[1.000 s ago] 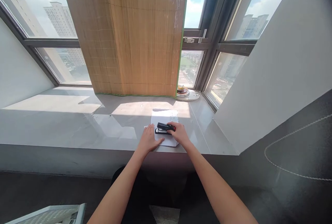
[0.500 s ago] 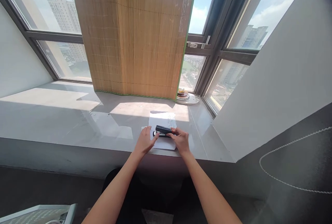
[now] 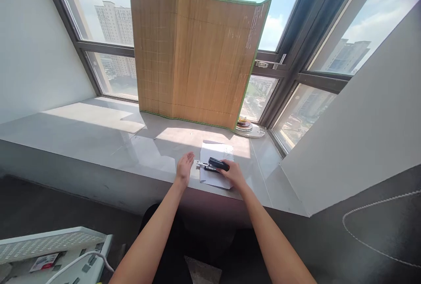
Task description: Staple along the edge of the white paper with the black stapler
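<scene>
A black stapler (image 3: 218,163) rests over white paper sheets (image 3: 215,180) on the windowsill. My right hand (image 3: 234,172) is closed around its right end. From the stapler's left side a silvery metal part (image 3: 201,163) sticks out, apparently its staple tray. My left hand (image 3: 184,167) is just left of that part, apart from the stapler, with fingers stretched out and nothing in them. Dark handwriting or print shows on the upper right of the paper, too small to read.
A bamboo mat with green edging (image 3: 204,55) stands against the window behind the paper. Right of it lie stacked plates (image 3: 250,129). The sill's front edge (image 3: 138,170) runs below my wrists. A white rack (image 3: 82,240) stands at lower left; a beaded cord (image 3: 348,229) hangs at right.
My left hand has drawn away from the stapler to the left. The silvery part now juts out of the stapler's left end. The camera view has shifted left.
</scene>
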{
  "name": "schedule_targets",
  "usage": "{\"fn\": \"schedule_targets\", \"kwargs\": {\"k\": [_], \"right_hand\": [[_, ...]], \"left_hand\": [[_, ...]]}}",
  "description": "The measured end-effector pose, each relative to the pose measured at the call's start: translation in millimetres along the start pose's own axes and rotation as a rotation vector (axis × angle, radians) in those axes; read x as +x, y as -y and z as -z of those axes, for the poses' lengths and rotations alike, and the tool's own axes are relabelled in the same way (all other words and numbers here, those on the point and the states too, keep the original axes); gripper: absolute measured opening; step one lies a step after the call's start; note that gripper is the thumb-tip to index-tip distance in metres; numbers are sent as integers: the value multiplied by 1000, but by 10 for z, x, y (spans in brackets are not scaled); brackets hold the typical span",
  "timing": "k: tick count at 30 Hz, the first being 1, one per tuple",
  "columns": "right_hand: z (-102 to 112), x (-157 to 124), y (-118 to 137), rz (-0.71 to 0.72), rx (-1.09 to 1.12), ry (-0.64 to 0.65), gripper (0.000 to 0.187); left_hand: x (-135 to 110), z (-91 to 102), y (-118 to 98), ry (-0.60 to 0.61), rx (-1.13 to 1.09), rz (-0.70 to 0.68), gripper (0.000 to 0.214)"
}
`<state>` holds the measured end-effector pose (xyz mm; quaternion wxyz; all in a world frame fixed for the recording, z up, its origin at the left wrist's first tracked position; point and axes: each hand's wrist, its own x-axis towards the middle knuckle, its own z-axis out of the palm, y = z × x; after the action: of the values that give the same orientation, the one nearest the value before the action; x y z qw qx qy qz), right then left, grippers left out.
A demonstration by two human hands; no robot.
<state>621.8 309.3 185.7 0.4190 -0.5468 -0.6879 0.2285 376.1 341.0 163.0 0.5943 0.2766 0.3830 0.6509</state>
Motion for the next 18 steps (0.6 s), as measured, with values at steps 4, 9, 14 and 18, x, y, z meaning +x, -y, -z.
{"fn": "schedule_targets", "kwargs": {"k": [4,9,14,18], "right_hand": [[-159,8,320,118,-97,-68,23],[-504,-167,623,627,-376,-53,34],[-595,-276,634,862,-543,31,39],[-537,-309,628,776,-484,-63,40]], "left_hand": [[14,122,-122,10,-322,174,44],[-11,145,-173,65,-440,219,54],[-23,140,-168,46,-451,204,50],[-23,132,-151,10,-484,206,43]]}}
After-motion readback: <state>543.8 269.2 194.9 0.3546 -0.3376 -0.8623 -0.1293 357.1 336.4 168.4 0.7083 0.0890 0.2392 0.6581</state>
